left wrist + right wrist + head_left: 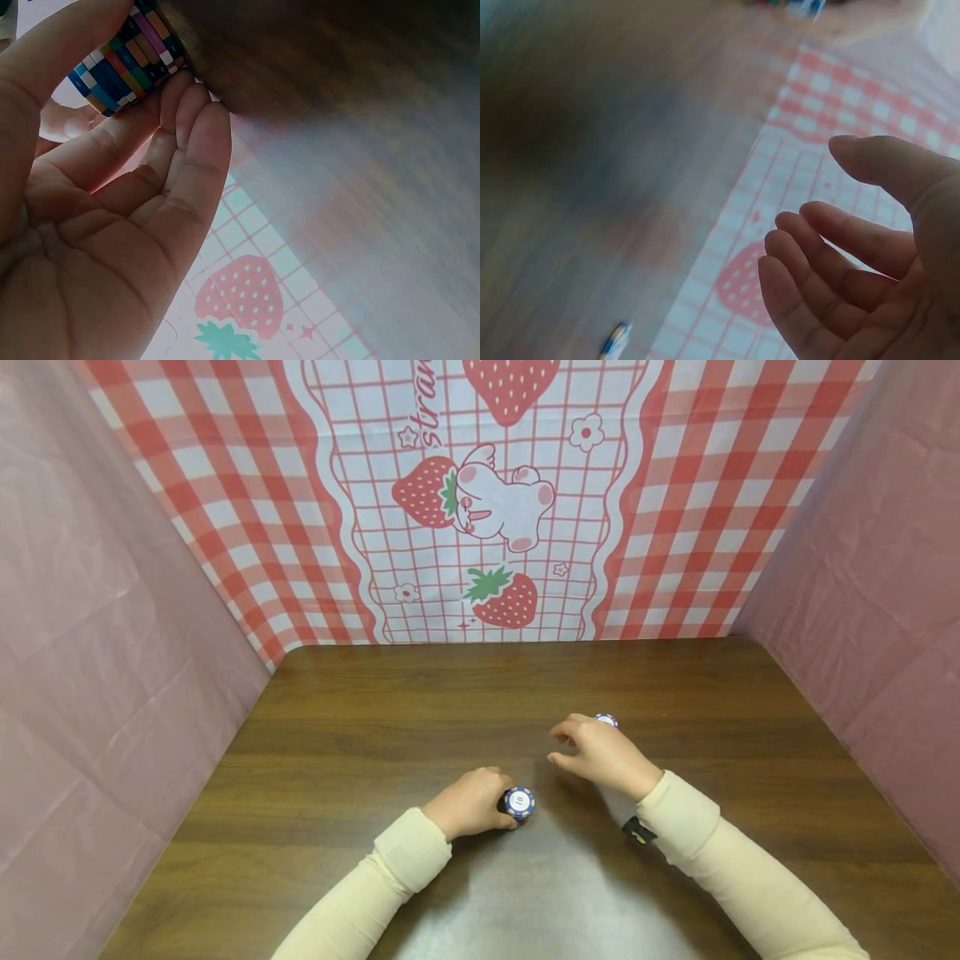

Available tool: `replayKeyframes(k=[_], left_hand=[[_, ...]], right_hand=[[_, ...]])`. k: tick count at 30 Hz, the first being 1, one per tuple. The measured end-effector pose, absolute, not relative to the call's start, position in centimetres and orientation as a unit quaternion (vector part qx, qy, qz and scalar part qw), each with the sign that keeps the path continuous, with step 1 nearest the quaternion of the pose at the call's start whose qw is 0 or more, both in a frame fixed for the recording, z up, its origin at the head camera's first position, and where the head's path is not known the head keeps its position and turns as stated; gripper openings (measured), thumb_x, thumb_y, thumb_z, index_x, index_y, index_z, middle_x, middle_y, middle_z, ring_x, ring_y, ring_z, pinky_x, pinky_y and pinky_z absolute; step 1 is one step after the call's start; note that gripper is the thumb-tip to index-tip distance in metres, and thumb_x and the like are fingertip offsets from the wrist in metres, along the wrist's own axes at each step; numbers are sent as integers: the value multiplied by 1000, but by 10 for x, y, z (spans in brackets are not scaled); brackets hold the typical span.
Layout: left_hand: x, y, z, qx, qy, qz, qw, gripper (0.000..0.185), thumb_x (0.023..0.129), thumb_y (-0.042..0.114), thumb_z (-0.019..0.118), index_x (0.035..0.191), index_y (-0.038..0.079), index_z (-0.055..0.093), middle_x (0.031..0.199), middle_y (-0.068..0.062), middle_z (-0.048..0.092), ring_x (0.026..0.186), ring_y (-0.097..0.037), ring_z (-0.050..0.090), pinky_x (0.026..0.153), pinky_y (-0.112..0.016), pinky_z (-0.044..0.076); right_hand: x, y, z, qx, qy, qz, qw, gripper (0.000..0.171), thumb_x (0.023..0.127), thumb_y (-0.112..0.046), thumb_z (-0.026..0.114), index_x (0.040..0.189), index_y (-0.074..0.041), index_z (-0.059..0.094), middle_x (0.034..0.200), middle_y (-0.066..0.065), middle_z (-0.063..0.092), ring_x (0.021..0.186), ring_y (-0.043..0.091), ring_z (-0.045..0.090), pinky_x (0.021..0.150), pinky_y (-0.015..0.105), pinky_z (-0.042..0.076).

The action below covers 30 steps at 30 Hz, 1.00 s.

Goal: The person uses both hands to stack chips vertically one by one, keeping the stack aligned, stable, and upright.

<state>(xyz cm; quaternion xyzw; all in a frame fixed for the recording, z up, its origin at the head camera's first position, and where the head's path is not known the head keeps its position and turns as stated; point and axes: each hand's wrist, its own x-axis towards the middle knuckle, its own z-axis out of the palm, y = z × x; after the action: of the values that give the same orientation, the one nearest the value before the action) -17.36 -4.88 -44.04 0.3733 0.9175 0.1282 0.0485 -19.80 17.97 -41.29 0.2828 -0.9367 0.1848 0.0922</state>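
Note:
My left hand (474, 802) grips a short stack of poker chips (519, 802) standing on edge-striped sides on the brown table (360, 727), near its middle front. The left wrist view shows the thumb and fingers (176, 127) curled round the multicoloured stack (124, 60). My right hand (588, 750) hovers just right of it, fingers relaxed and loosely bent, holding nothing. A single blue-and-white chip (606, 720) lies on the table just behind that hand. In the blurred right wrist view the empty palm (855, 277) is seen, with the lone chip (615, 343) low on the left.
A red-checked strawberry cloth (487, 502) hangs behind the table, and pink sheets (90, 635) close off both sides. A black wrist strap (639, 832) sits on my right sleeve. Bare wood stretches left, right and behind the hands.

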Motion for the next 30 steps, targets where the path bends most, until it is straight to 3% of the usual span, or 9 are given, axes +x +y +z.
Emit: replayKeyframes(k=[16, 21, 30], left_hand=[[-173, -49, -441, 373, 919, 123, 46, 30, 73, 29, 83, 94, 11, 71, 88, 2, 69, 81, -10, 61, 75, -23, 50], [-173, -49, -442, 372, 919, 125, 46, 29, 73, 28, 83, 93, 12, 71, 87, 3, 68, 80, -9, 61, 74, -23, 50], [-173, -49, -441, 373, 918, 126, 45, 29, 73, 28, 83, 93, 11, 71, 87, 3, 69, 81, -10, 61, 75, -23, 50]], right_hand=[[-234, 228, -428, 178, -969, 161, 57, 38, 85, -23, 71, 109, 6, 68, 102, 19, 70, 93, 34, 67, 82, 50, 52], [-243, 240, -432, 158, -973, 166, 38, 35, 84, -22, 71, 106, 5, 69, 99, 19, 70, 90, 32, 66, 81, 51, 51], [-249, 250, -435, 141, -982, 129, 6, 25, 80, -24, 74, 91, -1, 70, 85, 12, 64, 75, 23, 57, 69, 45, 48]])
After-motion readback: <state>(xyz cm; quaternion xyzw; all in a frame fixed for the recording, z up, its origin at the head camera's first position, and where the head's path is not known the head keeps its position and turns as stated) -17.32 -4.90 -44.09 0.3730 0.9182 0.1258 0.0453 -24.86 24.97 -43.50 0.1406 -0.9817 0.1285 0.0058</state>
